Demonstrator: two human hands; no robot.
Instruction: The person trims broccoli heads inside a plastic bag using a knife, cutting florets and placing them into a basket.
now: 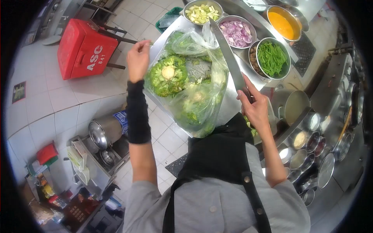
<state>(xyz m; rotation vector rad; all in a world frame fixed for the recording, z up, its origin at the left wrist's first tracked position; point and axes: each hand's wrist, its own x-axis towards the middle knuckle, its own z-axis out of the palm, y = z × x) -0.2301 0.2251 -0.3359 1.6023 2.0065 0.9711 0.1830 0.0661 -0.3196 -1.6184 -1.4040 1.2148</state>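
My right hand (254,105) is closed round the handle of a large knife (229,58), its long blade pointing up and away from me over the right side of the metal table (232,106). To the left of the table, my left hand (138,60) is raised with its fingers curled; whether anything is between them is too small to tell. Beside it, a clear plastic bag (196,105) lies on the table with green broccoli heads in and around it. One broccoli head (168,75) shows its pale cut stem.
Beyond the knife stand bowls of pale green pieces (202,14), sliced purple onion (236,33) and green strips (273,58), plus an orange liquid pot (283,24). A red box (86,50) is at left. Metal pots and seasoning bowls (300,139) line the right.
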